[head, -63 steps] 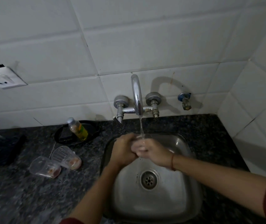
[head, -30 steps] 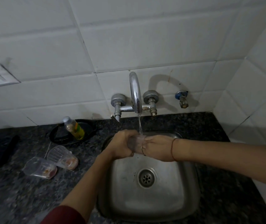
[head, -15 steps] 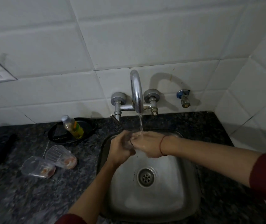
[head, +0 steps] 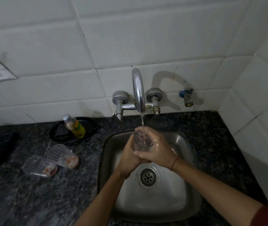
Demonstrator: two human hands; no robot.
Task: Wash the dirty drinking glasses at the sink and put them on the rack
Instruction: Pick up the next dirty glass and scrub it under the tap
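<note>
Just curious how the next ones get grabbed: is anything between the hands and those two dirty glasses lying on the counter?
Nothing visible. Only bare counter separates the sink from the two dirty glasses lying left of it. The left hand and right hand both grip a glass under the running tap.

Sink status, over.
Left hand, right hand grip clear drinking glass under running chrome tap. Two dirty clear glasses lie on dark granite counter. Rack not in view.

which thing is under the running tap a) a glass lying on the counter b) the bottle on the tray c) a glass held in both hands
c: the left hand and right hand grip a clear glass in the stream from the tap, above the sink.
</note>
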